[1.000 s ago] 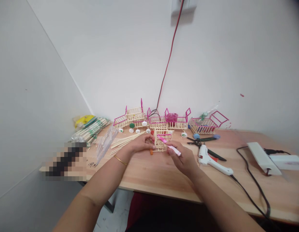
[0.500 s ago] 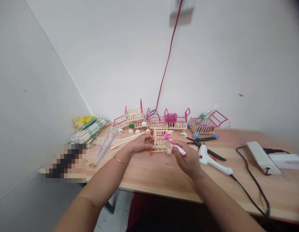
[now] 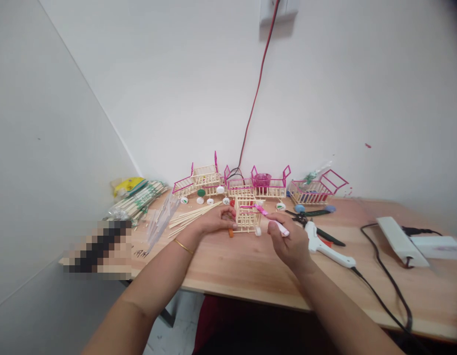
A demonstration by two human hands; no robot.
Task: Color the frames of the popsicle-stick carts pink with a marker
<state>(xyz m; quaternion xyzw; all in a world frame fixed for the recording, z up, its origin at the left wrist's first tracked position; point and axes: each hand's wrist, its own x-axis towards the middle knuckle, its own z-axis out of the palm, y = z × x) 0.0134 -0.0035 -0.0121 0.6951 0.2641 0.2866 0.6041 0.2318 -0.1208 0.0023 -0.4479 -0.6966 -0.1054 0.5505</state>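
A small cart of pale wooden sticks [image 3: 246, 222] stands on the table in front of me, with bottle-cap wheels and a pink streak along one upper bar. My left hand [image 3: 218, 219] grips its left side, fingers curled round the frame. In my right hand [image 3: 289, 241] is a paintbrush [image 3: 281, 229] with a light pink handle. Its bristles, loaded with bright pink paint, touch or hover just over the cart's upper right bar; which one I cannot tell. A pink-stained cup [image 3: 263, 180] sits in a finished-looking cart behind.
Several stick carts with pink rims, such as the right one [image 3: 313, 191], line the wall. Loose sticks [image 3: 191, 218] and bagged skewers [image 3: 139, 199] lie left. On the right are pliers [image 3: 328, 234], a white glue gun [image 3: 330, 251] with its cord, and a power strip [image 3: 402, 241].
My right hand and the paintbrush have shifted a little to the right along the cart's upper bar. My left hand and the cart have stayed in place.
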